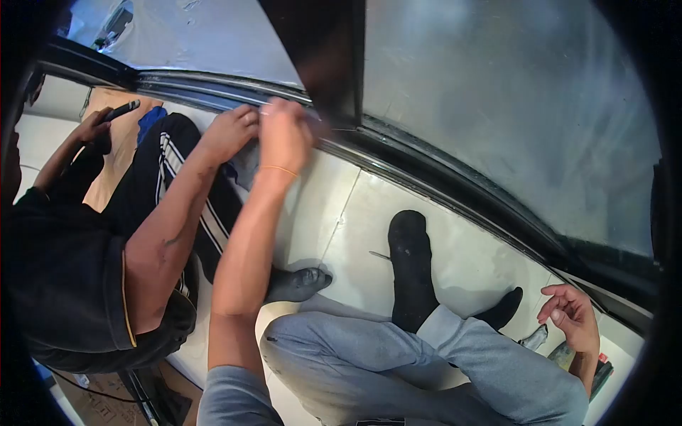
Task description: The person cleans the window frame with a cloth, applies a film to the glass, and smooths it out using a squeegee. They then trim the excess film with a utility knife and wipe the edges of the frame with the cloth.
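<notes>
My left hand [285,135] is at the black door or window track [213,89], by the lower corner of a dark upright frame [341,64]. Its fingers are curled closed and partly smeared by motion; what they hold, if anything, cannot be made out. Right beside it, almost touching, is a co-worker's hand [231,133] at the same track. My right hand [574,316] hovers by my knee at the far right, fingers loosely bent and apart, with nothing in it. Close below it lie a small shiny object [534,336] and a dark object with a red part [602,373].
A co-worker in black sits at the left, the other hand [92,126] gripping a dark stick-like tool [124,110]. A large glass pane [497,121] rises on the right. On the pale tiled floor, a thin metal piece [379,254] lies by my black-socked foot [410,263]. Cardboard [92,405] is bottom left.
</notes>
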